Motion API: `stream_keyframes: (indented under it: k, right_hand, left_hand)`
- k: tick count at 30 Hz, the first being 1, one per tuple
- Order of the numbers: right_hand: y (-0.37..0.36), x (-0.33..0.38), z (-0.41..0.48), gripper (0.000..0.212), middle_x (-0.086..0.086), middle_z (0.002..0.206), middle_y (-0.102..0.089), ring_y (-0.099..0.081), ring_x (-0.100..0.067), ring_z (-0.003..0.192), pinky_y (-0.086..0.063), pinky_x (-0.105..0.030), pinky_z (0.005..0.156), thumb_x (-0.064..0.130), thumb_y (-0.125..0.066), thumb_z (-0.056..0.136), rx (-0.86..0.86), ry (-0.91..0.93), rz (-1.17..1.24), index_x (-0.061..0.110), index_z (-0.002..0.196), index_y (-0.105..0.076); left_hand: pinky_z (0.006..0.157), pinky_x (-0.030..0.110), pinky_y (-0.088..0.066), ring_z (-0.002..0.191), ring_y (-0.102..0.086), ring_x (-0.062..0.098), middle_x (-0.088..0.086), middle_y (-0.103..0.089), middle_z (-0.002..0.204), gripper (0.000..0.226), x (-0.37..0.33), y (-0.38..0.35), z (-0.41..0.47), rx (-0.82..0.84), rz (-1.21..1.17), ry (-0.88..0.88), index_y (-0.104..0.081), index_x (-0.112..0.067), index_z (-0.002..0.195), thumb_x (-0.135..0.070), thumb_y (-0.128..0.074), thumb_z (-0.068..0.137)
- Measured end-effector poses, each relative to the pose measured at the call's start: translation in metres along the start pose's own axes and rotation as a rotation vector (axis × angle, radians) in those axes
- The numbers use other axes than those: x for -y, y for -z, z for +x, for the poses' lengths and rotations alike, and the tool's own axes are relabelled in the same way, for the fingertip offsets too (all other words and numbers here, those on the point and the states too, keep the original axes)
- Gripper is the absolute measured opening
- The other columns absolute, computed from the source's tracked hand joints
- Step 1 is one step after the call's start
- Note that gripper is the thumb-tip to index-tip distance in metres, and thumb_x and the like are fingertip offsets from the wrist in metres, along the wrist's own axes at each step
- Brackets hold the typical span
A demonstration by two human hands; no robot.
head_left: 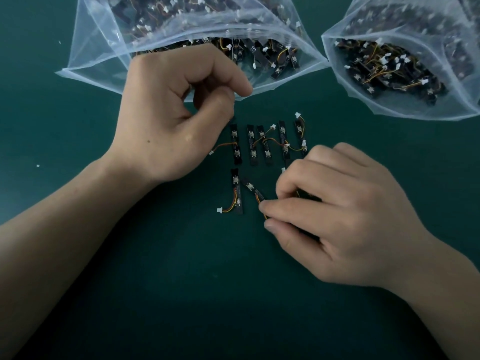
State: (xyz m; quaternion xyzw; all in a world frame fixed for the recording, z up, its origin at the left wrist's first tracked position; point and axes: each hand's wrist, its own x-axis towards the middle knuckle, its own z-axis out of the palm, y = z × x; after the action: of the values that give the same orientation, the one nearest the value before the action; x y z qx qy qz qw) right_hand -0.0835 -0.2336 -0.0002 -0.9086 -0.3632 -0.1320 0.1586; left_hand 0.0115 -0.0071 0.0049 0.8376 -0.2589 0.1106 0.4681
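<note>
Several small black circuit strips with orange-yellow wires and white plugs lie in a row on the green mat. Below that row, one strip lies upright and a second strip lies tilted. My right hand pinches the wire end of the tilted strip between thumb and forefinger; its other fingers are curled over more parts that I cannot make out. My left hand hovers above the row's left end with fingers curled, and I see nothing held in it.
Two clear plastic zip bags full of the same strips lie open at the back, one in the middle and one at the right. The green mat covers the whole surface. A few white specks dot its left side.
</note>
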Motion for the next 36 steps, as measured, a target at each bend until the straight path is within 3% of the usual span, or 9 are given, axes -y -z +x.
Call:
stream_keyframes:
  k: [12,17,21,36]
  right_hand:
    - [-0.004,0.002,0.003,0.027,0.003,0.081,-0.064,-0.051,-0.022,0.073,-0.037,-0.039,0.067,0.034,-0.072,0.101,-0.023,-0.069,0.048,0.019,0.080,-0.079]
    - [0.001,-0.006,-0.001,0.021,-0.001,0.081,-0.066,-0.053,-0.023,0.070,-0.041,-0.043,0.066,0.026,-0.070,0.099,-0.111,-0.128,0.169,0.014,0.085,-0.080]
    - [0.010,-0.021,-0.007,0.023,-0.003,0.074,-0.063,-0.052,-0.027,0.065,-0.040,-0.046,0.064,0.018,-0.066,0.096,-0.119,-0.167,0.143,0.011,0.077,-0.076]
    - [0.001,-0.016,-0.007,0.016,0.000,0.072,-0.058,-0.046,-0.021,0.066,-0.036,-0.039,0.060,0.023,-0.072,0.096,-0.031,-0.073,0.052,0.017,0.087,-0.082]
  left_hand:
    - [0.062,0.017,-0.039,0.063,-0.057,0.016,0.006,-0.068,0.076,0.026,-0.001,0.001,0.000,0.016,0.009,-0.010,-0.076,-0.003,0.095,0.011,-0.055,0.088]
    - [0.061,0.017,-0.039,0.063,-0.056,0.013,0.007,-0.068,0.076,0.026,0.000,0.002,0.000,0.014,0.012,-0.021,-0.076,-0.003,0.096,0.012,-0.055,0.088]
    - [0.062,0.015,-0.039,0.063,-0.056,0.011,0.004,-0.069,0.077,0.027,0.000,0.002,0.000,0.005,0.008,-0.026,-0.075,-0.004,0.096,0.012,-0.055,0.088]
    - [0.063,0.012,-0.036,0.063,-0.053,0.004,-0.004,-0.068,0.077,0.027,0.002,0.001,0.000,0.005,0.029,-0.005,-0.077,-0.005,0.094,0.010,-0.056,0.088]
